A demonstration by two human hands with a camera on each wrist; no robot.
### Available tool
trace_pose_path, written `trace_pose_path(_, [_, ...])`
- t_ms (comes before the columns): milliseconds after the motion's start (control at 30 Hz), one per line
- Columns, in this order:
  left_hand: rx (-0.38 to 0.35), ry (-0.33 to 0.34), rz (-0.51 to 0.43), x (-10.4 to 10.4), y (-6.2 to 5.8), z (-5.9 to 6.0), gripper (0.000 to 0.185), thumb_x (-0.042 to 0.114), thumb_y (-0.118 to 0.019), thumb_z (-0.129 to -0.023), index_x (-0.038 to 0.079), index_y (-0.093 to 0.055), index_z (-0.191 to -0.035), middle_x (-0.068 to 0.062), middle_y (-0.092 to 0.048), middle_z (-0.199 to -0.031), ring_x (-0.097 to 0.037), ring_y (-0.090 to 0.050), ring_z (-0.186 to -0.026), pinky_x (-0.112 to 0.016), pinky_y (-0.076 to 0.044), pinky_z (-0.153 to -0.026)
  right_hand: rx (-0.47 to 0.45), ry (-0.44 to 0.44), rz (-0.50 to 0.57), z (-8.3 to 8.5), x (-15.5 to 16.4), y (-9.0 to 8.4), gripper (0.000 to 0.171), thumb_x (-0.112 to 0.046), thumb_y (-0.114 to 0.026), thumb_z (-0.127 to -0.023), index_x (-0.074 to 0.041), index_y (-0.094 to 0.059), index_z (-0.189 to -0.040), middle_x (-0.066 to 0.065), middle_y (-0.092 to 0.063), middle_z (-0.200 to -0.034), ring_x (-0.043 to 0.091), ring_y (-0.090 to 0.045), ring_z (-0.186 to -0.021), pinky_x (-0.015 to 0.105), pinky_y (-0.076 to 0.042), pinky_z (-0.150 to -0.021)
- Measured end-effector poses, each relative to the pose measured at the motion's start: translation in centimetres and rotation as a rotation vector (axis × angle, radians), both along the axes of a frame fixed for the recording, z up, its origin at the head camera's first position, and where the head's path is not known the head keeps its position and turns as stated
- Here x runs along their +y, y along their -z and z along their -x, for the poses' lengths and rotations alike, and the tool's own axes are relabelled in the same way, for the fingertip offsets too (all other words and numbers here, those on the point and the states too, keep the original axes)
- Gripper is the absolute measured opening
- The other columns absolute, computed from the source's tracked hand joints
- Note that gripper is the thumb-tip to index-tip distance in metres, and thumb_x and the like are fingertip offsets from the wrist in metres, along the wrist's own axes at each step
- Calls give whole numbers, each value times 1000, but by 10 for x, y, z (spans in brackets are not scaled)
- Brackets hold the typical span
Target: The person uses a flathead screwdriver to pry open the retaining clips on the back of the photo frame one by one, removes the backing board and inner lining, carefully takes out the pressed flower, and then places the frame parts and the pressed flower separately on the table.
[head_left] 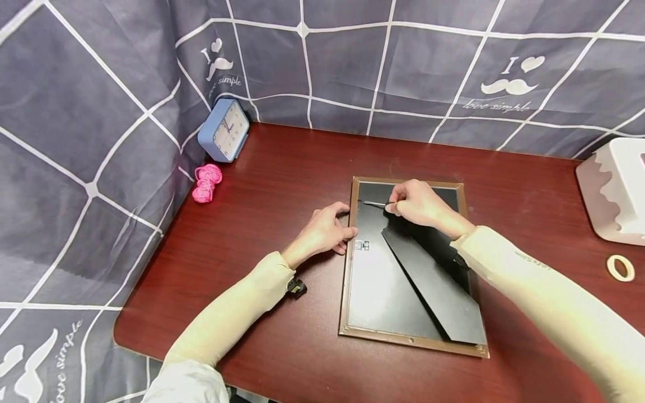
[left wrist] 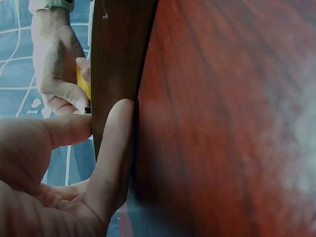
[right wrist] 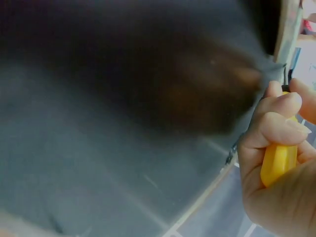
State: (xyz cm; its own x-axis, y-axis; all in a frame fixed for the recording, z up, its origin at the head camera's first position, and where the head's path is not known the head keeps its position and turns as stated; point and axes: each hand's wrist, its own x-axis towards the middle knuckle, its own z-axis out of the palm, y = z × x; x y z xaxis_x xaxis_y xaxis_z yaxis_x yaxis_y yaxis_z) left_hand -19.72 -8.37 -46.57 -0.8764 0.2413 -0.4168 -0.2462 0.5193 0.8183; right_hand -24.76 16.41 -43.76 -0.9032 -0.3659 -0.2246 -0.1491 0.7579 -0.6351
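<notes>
Head view: right hand (head_left: 422, 206) curled round a probable screwdriver (head_left: 374, 204); left hand (head_left: 322, 232), fingers apart, against the frame (head_left: 398, 338).

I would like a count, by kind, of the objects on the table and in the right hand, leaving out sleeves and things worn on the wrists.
Picture frame: 1
Yellow-handled tool: 1
Clock: 1
Pink yarn bundle: 1
Cream ring: 1
White container: 1
Total: 6
</notes>
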Motion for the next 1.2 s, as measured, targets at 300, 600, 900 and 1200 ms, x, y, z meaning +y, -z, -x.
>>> trace_pose_path(300, [-16,4,-41,-1,3,2,60,11,-79,-100,9,-52,-154,-11,-70,-84,-16,-74,-56,-36,-69,-58,2,16,11,4,-5,5,14,-17,-74,-93,-9,-73,-81,-9,-58,-60,16,-55,-68,31,-44,-67])
trace_pose_path(600, [-28,26,-46,-2,2,4,59,10,-78,-100,8,-52,-152,-11,-69,-83,-17,-75,-56,-36,-69,-59,-60,34,86,4,-3,7,13,-15,-73,-95,-7,-71,-84,-6,-57,-64,15,-53,-65,30,-44,-62])
trace_pose_path(900, [-35,37,-62,-3,0,4,58,9,-77,-101,5,-51,-152,-10,-70,-86,-17,-74,-56,-36,-69,-59,-152,70,190,4,-1,12,13,-14,-74,-98,-4,-69,-93,-4,-58,-70,9,-51,-60,27,-44,-57])
trace_pose_path(1200, [-24,49,-55,-3,2,5,57,9,-77,-101,6,-52,-152,-10,-67,-86,-17,-74,-57,-37,-69,-59,-177,104,253,3,0,14,12,-12,-74,-97,-1,-69,-93,-4,-62,-71,11,-53,-65,25,-46,-58])
